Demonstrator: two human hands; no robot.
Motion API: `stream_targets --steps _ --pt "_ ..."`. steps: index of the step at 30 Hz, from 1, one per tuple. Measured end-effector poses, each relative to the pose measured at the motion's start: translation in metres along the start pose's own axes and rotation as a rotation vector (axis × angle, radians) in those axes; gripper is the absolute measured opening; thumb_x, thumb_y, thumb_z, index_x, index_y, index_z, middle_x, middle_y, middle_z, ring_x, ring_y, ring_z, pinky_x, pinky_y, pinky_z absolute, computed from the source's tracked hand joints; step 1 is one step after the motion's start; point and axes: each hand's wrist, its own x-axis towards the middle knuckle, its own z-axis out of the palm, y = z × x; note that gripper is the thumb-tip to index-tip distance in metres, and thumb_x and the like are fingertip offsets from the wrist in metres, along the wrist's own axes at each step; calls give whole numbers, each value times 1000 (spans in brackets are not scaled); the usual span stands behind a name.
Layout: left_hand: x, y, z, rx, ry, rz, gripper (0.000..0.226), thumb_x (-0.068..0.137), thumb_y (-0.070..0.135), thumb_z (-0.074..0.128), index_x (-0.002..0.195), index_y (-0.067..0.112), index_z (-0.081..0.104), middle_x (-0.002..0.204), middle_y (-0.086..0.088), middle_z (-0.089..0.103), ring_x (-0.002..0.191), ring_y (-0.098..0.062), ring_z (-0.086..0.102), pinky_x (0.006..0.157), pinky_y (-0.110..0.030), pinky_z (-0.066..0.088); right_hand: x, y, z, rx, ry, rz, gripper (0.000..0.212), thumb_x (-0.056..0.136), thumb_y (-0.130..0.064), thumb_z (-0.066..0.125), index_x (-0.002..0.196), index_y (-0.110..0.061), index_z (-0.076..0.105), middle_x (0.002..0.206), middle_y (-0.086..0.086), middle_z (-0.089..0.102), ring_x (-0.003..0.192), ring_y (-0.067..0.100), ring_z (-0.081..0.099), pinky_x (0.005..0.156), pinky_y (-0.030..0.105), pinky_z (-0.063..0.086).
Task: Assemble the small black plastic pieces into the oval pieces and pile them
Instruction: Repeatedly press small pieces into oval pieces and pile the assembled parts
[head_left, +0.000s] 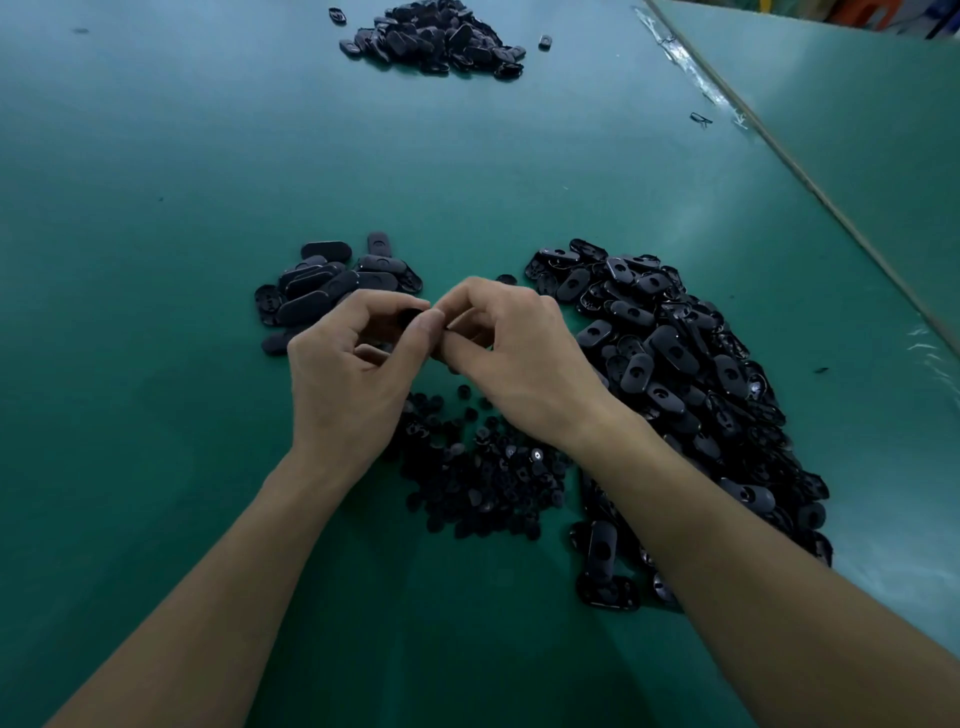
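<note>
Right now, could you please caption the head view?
Left hand and right hand pinch a black piece beside the oval-piece heap.

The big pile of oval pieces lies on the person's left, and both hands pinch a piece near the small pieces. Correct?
No: the head view shows the big pile on the person's right. The left hand and right hand do pinch a piece near the small pieces.

free: mat (156, 234) L+ctr | obst: oval heap (675, 364) R, small pcs (483, 483) near

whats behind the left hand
A small pile of oval pieces on the green table; the left hand covers its near edge. The dark piece it pinches with the right hand is mostly hidden.
</note>
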Motion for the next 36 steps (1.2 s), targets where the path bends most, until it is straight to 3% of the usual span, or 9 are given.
stream_targets --steps 3,7,15,21,26,28,30,33,36 --pt "1 -2 -1 -3 32 -6 12 93 27 70 91 38 65 82 20 71 74 -4 70 64 -20 54 0 3 -3 -78 -61 71 13 89 -29 74 99 -27 67 82 -9 70 75 5 67 74 29 57" --pt "1 -4 -1 -122 77 -74 10 97 21 67 92 27 62 84 6 73 74 -15 75 61 -26 59 -3 6 -4 -200 -207 154 25 89 -33 75 111 -26 66 88 -9 67 87 14 66 85 42 57" --pt "2 -9 0 -168 53 -46 15 100 19 63 92 28 55 87 -4 71 76 -19 76 62 -28 59 -4 9 -4 -388 -258 167 34 86 -40 75 117 -28 65 103 -7 62 97 16 62 90 41 54" --pt "2 -11 0 -159 54 -38 8 95 24 69 95 31 65 86 -3 69 75 -20 71 65 -26 58 -2 15 -2 -423 -247 204 11 91 -25 72 102 -26 70 101 1 65 92 22 66 88 40 56" --pt "2 -9 -2 -93 31 10 8 96 30 65 94 38 67 94 -16 65 69 -28 65 59 -19 53 -1 14 -1 -408 -252 233 6 93 -22 68 98 -23 70 101 8 64 88 26 66 85 42 58" --pt "2 -9 -3 -18 32 30 7 97 36 62 93 39 66 86 -10 61 64 -30 60 55 -26 49 -2 13 -1 -414 -246 230 8 96 -22 63 101 -20 69 104 9 63 90 28 66 84 44 58" --pt "2 -9 -3 32 41 33 11 99 39 60 95 32 68 73 6 53 59 -22 51 53 -35 43 -2 10 -2 -424 -236 219 15 99 -19 54 106 -18 68 108 11 63 92 29 65 84 45 58" --pt "2 -8 -2 11 36 13 13 99 36 59 96 28 68 61 15 50 53 -7 39 52 -24 34 -2 7 -2 -415 -234 214 24 100 -13 47 113 -19 66 112 11 64 93 28 66 84 44 58" --pt "0 -6 -1 -34 -2 -19 8 101 28 61 100 28 69 60 10 57 48 -8 50 50 -24 44 -2 2 -2 -410 -238 206 29 103 -12 45 121 -16 67 120 10 65 104 26 64 92 43 55"
